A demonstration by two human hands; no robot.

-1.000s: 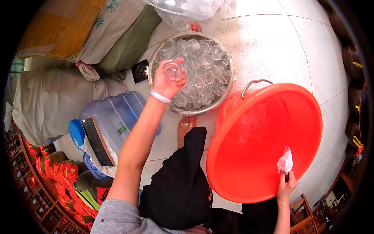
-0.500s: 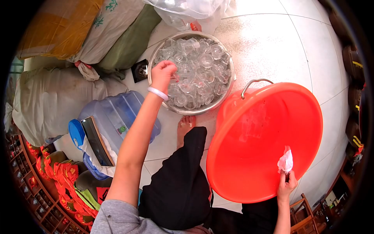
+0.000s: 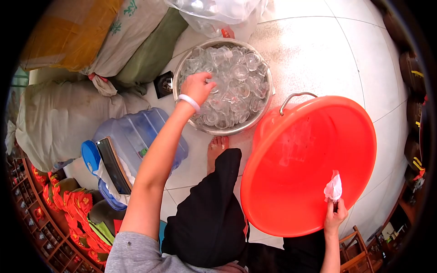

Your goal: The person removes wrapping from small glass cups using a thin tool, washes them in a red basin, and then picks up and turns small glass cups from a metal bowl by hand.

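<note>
A round metal basin (image 3: 269, 86) holds several small clear glass cups (image 3: 240, 72). Over the basin's left part is my left hand (image 3: 197, 87), its fingers curled and apart, with nothing visible in them. A large red tub (image 3: 291, 182) tilts toward me at the right. My right hand (image 3: 336, 217), at the tub's lower right rim, is closed on a white cloth (image 3: 333, 186) that stands up from the fingertips inside the tub.
At the left lie a clear blue water jug (image 3: 132, 132), a phone (image 3: 113, 164) and large sacks (image 3: 63, 118). A taped box (image 3: 68, 32) is at the upper left. Above the basin sits a clear plastic bag (image 3: 218, 13). A bare foot (image 3: 217, 148) touches the floor below the basin.
A second ago my left hand held a clear cup; it is no longer in the fingers. The hand has dipped over the basin's left side and its fingers have parted. My right hand has stayed put.
</note>
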